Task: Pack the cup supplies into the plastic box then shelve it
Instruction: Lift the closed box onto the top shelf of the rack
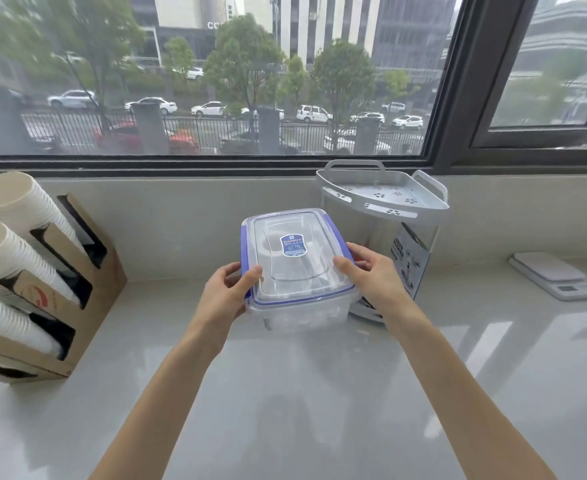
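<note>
The clear rectangular plastic box with the blue-trimmed snap lid (297, 268) was gripped at both short sides, one hand to each, probably so it would stay level while being carried. It appeared raised just off the glossy pale worktop (320, 393), though contact underneath could not be ruled out. The lid was on; the contents were too faint to identify. The left hand (231, 289) curled around the left edge with its thumb on the lid, and the right hand (366, 271) mirrored it. Both forearms reached forward, nearly straight. The white two-tier corner shelf rack (385, 199) stood just behind and to the right, likely the destination.
</note>
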